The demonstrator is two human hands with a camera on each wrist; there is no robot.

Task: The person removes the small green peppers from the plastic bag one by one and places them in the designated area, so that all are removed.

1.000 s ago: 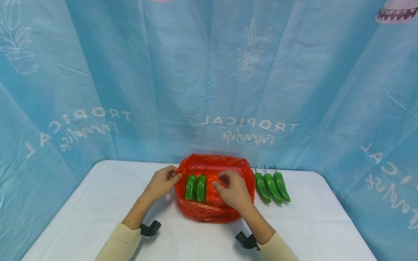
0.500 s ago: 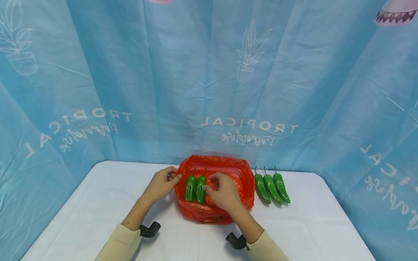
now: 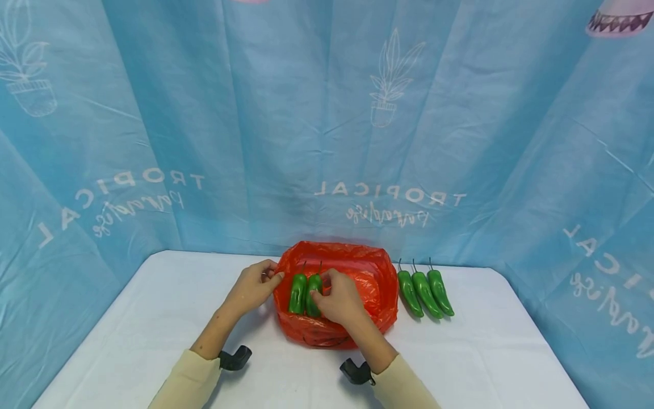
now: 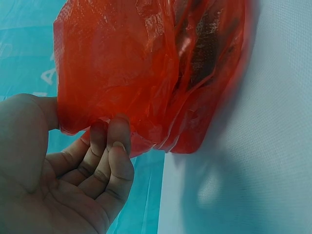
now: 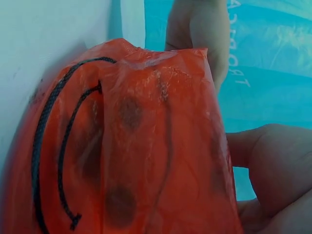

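Basically: 1 black curved mount (image 3: 235, 358) at the left wrist, then 1 left hand (image 3: 254, 286), thumb and fingers pinching the left rim of 1 red plastic bag (image 3: 327, 336). Bag is open-topped, on 1 white table (image 3: 485, 346). Inside, toward its left: 2 green peppers (image 3: 297, 295), side by side, stems pointing away from the person. Next, 1 right hand (image 3: 341, 297) over the bag, fingers bent, thumb over the right-hand pepper of the 2; can't tell if it's actually pinching it. 1 more mount (image 3: 356, 372) at that wrist. Just right of the bag: 3 loose peppers (image 3: 427, 294) in a row, stems likewise away.
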